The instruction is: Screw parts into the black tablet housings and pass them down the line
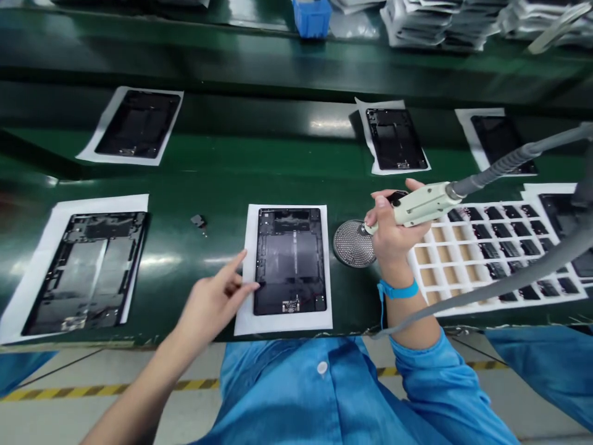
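In front of me an opened tablet (290, 259) with its inner parts showing lies on a white sheet (283, 324). My left hand (217, 293) is open, its index finger stretched over the sheet's left edge and its thumb at the tablet's left side. My right hand (393, 232) is closed around a pale electric screwdriver (424, 204). The screwdriver's tip points down at a round, perforated metal screw plate (354, 244) right of the tablet. A blue wrist strap (401, 290) circles my right wrist. A small dark part (199, 220) lies left of the sheet.
A white compartment tray (419, 275), partly filled with small black parts, stands at the right. The screwdriver's grey cable (500, 281) sweeps across it. Other tablets on sheets lie at left (88, 272) and along the back. A blue bin (312, 18) sits on the shelf behind.
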### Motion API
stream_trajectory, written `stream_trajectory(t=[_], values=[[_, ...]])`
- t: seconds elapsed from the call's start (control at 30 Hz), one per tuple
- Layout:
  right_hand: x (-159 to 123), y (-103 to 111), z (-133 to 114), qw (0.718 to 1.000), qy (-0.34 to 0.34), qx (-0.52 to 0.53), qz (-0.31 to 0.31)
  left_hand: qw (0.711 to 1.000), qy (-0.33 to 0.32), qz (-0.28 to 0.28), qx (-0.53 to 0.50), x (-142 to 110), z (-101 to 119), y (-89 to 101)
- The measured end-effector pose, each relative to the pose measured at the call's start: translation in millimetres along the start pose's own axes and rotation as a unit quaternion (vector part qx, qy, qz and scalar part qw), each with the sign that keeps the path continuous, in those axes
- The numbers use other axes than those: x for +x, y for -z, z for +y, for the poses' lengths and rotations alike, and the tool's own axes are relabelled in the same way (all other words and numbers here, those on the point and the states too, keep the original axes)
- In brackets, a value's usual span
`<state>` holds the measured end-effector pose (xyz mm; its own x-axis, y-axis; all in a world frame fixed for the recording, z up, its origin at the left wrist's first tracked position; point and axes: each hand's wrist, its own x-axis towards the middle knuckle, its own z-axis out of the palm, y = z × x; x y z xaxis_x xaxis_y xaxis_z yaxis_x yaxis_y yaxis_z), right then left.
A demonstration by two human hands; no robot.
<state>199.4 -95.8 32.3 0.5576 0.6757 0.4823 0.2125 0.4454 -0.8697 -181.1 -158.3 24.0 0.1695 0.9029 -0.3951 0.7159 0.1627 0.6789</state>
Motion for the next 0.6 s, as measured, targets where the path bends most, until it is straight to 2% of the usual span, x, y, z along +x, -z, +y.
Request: stream_trajectory(t=[0.03,0.1,0.13,0.17,0.27,0.4,0.53,0.6], values=[[-0.2,-1.2,1.3,1.000,-0.005,-0.004,0.001,0.995,-0.016,0.070,0.073,6.4,-2.1,12.2],[-0.1,-3.7,4.3,1.000,-0.017,-0.019,0.007,0.959,-0.038,0.210,0.187,26.7,-6.9,39.1],[-0.1,-4.6,5.9,0.999,-0.019,-0.025,0.010,0.941,-0.048,0.249,0.224,39.2,-10.1,51.3],[-0.2,-5.2,7.5,0.999,-0.020,-0.029,0.012,0.931,-0.056,0.263,0.245,52.0,-13.7,61.5],[-2.0,-5.2,12.3,0.999,-0.030,-0.034,-0.002,0.942,-0.067,0.223,0.240,83.4,-24.1,78.4],[-5.3,-3.8,16.6,0.998,-0.039,-0.051,-0.021,0.964,-0.033,0.181,0.191,97.1,-27.3,82.4],[-5.5,-3.9,17.6,0.998,-0.030,-0.046,-0.019,0.953,-0.037,0.220,0.203,101.8,-20.3,86.0],[-4.9,-4.4,17.8,0.999,-0.023,-0.036,-0.017,0.951,-0.042,0.215,0.219,109.0,-16.9,89.5]])
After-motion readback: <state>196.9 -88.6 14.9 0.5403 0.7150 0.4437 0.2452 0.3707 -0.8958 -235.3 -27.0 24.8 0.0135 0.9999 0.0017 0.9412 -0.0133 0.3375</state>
